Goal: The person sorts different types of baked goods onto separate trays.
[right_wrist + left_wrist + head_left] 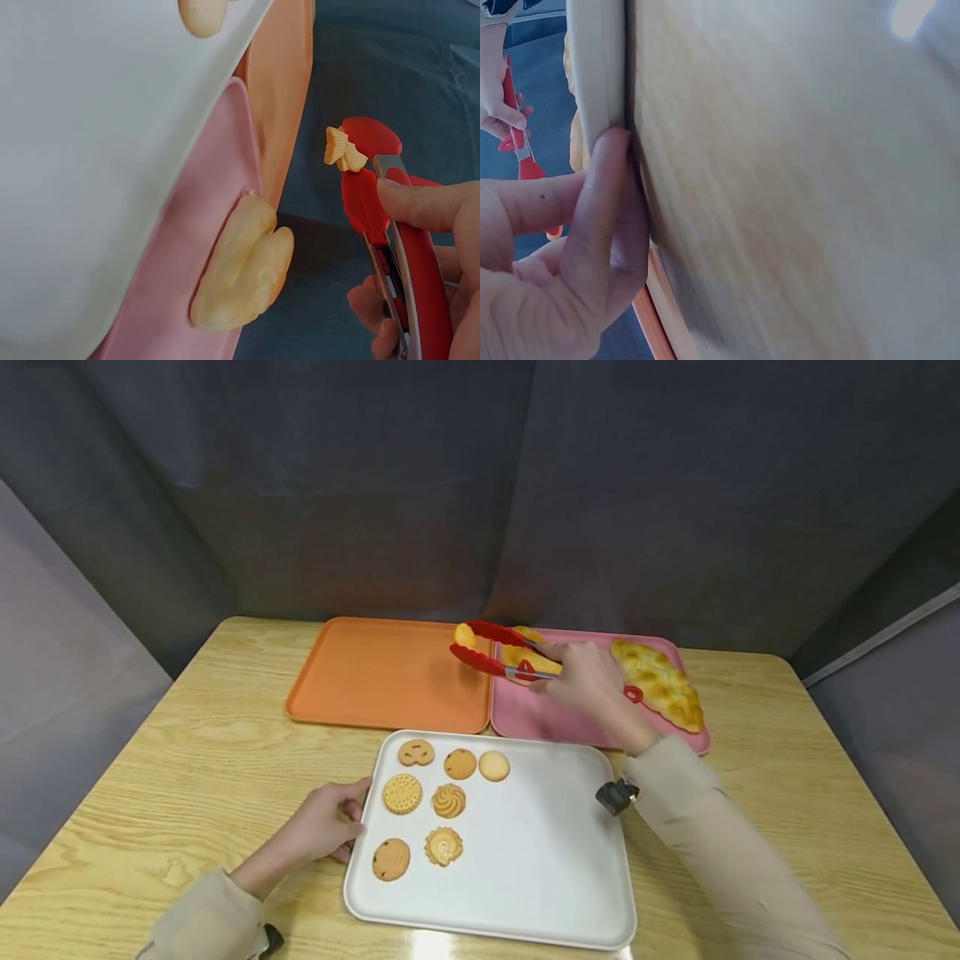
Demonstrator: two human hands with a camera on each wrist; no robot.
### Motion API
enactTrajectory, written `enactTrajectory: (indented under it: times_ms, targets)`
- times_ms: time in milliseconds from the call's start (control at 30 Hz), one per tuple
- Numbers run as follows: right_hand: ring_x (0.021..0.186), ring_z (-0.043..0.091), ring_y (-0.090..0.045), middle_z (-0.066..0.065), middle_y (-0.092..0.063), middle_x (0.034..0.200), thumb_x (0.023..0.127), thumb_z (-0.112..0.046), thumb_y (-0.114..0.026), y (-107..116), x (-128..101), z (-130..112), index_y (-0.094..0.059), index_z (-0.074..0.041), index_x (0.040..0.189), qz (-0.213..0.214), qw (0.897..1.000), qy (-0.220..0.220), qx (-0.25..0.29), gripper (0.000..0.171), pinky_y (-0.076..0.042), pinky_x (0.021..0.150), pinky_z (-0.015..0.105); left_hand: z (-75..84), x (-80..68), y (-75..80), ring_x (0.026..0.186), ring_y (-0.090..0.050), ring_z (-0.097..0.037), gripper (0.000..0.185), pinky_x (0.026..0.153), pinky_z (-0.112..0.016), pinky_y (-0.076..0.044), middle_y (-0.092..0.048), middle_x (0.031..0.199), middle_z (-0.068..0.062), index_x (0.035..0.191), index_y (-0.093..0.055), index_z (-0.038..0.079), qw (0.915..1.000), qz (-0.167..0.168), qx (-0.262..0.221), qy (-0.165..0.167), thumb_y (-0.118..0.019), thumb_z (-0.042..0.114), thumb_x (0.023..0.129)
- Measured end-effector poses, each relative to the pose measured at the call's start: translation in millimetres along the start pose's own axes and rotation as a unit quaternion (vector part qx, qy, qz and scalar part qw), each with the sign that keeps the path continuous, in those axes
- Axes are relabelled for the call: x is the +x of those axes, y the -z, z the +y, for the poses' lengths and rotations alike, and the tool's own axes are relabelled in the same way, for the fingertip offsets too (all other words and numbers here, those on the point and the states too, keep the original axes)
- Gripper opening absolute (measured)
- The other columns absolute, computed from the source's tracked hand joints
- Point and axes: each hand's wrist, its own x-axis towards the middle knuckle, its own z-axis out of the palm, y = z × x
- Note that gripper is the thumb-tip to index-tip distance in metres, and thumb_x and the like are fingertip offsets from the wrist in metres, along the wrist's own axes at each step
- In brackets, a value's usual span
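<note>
My right hand (588, 681) grips red tongs (424, 285) over the seam between the orange and pink trays. Between the red tong heads sits a small yellow ridged biscuit (345, 150), also visible as a yellow lump in the head view. My left hand (326, 822) holds the left edge of the white tray (547, 860), fingertips right at the rim (600, 67) in the left wrist view. On that tray's left half lie several cookies, among them a pretzel-shaped one (416, 752), a swirl cookie (448, 801) and a plain round one (494, 766).
Behind the white tray, the orange tray (390, 677) stands at left and the pink tray (540, 714) at right. A large golden bread (660, 685) lies on the pink tray's right side, with another bread (244, 270) at its left end. A dark curtain (375, 485) hangs behind.
</note>
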Motion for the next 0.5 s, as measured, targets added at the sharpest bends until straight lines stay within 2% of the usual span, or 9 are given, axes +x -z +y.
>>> enactTrajectory:
  times_ms: [233,500]
  targets:
    - [0.08,0.026,-0.049,0.012,-0.063,0.107,0.071,-0.027,-0.074,-8.4,11.9,3.1,-0.057,-0.015,0.126,-0.019,1.0,-0.007,0.016,0.059,-0.048,0.062,0.033,1.0,-0.4,0.5,0.047,-0.051,-0.016,0.063,0.04,-0.035,-0.051,-0.045,0.074,-0.011,0.134,-0.036,-0.009,1.0,-0.001,0.0,0.002,-0.054,-0.018,0.075]
    - [0.08,0.024,-0.05,0.012,-0.064,0.104,0.071,-0.032,-0.075,-18.8,27.0,2.2,-0.055,-0.014,0.128,-0.043,0.999,-0.032,-0.003,0.062,-0.049,0.057,0.03,-0.2,-0.6,0.3,0.048,-0.052,-0.017,0.063,0.04,-0.035,-0.051,-0.045,0.075,-0.011,0.134,-0.036,-0.009,1.0,0.003,-0.003,0.007,-0.054,-0.018,0.075]
